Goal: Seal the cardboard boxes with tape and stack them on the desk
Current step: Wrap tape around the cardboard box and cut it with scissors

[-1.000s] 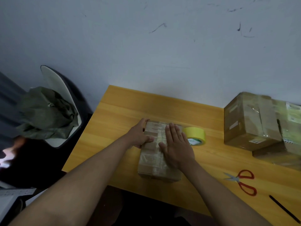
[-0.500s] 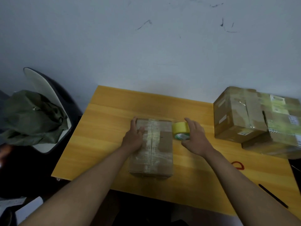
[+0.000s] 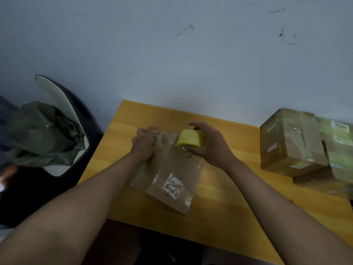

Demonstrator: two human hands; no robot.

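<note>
Right hand (image 3: 210,146) grips tape roll (image 3: 191,140) — box (image 3: 172,169) tilted.

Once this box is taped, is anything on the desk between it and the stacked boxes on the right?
Nothing visible does. Bare desk lies between the box and the stacked boxes. The right hand holds the tape roll above the box.
</note>
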